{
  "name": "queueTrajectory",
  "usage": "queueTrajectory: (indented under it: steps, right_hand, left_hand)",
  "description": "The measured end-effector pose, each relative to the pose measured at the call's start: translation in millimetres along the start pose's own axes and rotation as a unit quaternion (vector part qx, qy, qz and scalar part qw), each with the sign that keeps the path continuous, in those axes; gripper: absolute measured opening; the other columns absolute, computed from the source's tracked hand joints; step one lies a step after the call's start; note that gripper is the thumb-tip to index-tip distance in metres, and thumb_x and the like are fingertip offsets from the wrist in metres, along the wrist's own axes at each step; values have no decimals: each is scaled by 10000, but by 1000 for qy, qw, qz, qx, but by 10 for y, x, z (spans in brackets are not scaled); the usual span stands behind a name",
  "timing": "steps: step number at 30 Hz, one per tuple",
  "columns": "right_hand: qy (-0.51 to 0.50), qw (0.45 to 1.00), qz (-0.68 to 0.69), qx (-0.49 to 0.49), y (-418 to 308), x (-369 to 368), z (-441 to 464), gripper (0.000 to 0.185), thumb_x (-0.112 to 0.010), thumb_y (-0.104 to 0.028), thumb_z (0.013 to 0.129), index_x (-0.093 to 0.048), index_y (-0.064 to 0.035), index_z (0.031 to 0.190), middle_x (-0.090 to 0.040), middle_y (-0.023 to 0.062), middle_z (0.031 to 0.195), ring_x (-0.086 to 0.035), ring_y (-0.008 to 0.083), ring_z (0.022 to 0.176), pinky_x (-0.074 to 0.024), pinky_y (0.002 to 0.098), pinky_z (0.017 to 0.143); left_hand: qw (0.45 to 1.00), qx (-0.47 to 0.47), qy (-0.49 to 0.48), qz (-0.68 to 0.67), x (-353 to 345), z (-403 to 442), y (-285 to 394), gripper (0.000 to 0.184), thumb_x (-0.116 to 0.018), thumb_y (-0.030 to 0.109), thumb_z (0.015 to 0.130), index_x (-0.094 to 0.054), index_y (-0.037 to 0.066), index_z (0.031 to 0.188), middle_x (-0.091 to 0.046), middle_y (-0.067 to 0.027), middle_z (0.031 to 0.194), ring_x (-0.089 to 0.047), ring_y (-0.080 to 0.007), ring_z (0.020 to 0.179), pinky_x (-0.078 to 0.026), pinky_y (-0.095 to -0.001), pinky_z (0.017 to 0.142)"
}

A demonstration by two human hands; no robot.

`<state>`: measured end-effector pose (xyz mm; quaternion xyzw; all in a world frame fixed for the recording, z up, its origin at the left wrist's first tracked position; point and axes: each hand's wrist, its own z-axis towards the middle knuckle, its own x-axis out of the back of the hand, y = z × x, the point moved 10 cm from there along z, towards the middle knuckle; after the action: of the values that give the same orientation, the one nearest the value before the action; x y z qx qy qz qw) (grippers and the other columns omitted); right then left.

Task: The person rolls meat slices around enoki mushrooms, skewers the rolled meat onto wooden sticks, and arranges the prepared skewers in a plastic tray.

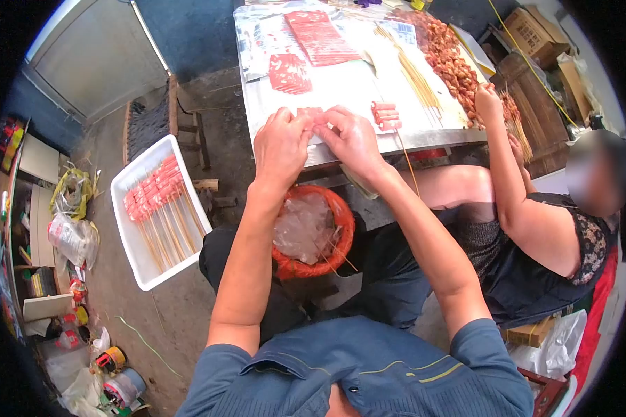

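Observation:
At the table's near edge, my left hand (282, 144) and my right hand (353, 140) pinch a thin slice of red meat (310, 111) between their fingertips. Just right of my right hand lies a skewer (408, 165) with rolled meat (385, 115) on its upper end, its bare stick jutting over the edge. Beyond my hands are a small pile of meat slices (289, 74) and a longer row of slices (318, 38) on plastic. Several bare bamboo skewers (416, 75) lie to the right on the white table (355, 90).
A white tray (123, 240) of meat skewers (161, 194) sits to my left. Between my knees is an orange bin (346, 215) with a plastic liner. At right, a seated person (535, 222) reaches toward chunks of meat (446, 55). A stool (149, 125) stands behind the tray.

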<state>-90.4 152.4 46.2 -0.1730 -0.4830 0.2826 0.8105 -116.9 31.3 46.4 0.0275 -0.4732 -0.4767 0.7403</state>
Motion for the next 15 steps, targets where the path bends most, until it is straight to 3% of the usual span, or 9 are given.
queueTrajectory:
  steps: [3, 5, 8, 13, 15]
  right_hand:
    - [8, 1000, 12, 15, -182, 103, -92, 112, -684, -84, 847, -680, -36, 949, -647, 114, 871, -636, 297, 727, -504, 360, 652]
    - [13, 999, 15, 31, -266, 124, -187, 111, -686, -88, 845, -678, -37, 943, -642, 113, 865, -635, 298, 729, -504, 364, 650]
    - [34, 998, 11, 56, -329, 122, -242, 116, -686, -104, 845, -685, -44, 944, -640, 112, 867, -636, 304, 744, -505, 376, 648]
    - [-2, 998, -57, -35, -95, 53, -98, 155, -629, -159, 884, -730, -83, 973, -663, 125, 897, -662, 330, 814, -537, 411, 717]
    - [14, 999, -32, -20, -116, 73, -105, 149, -629, -152, 884, -727, -77, 967, -666, 125, 904, -664, 327, 814, -538, 408, 712]
  left_hand:
    - [1000, -2, -17, 13, -17, -9, 4, 153, -639, 182, 854, -703, 87, 956, -590, -125, 845, -615, -317, 841, -496, -424, 726]
    - [998, -11, -64, -19, -20, -88, 38, 159, -647, 182, 844, -700, 82, 956, -599, -126, 842, -622, -319, 812, -498, -421, 707]
    - [998, 11, -44, -44, 48, -146, 32, 161, -654, 186, 838, -704, 80, 947, -608, -118, 846, -625, -316, 791, -500, -417, 689]
    - [997, 6, -44, -56, 49, -85, 52, 156, -650, 180, 839, -702, 64, 929, -609, -122, 843, -628, -317, 785, -502, -418, 685]
    - [998, 8, -49, -39, 10, -64, 31, 155, -649, 178, 838, -698, 55, 920, -609, -125, 841, -628, -320, 789, -503, -419, 689]
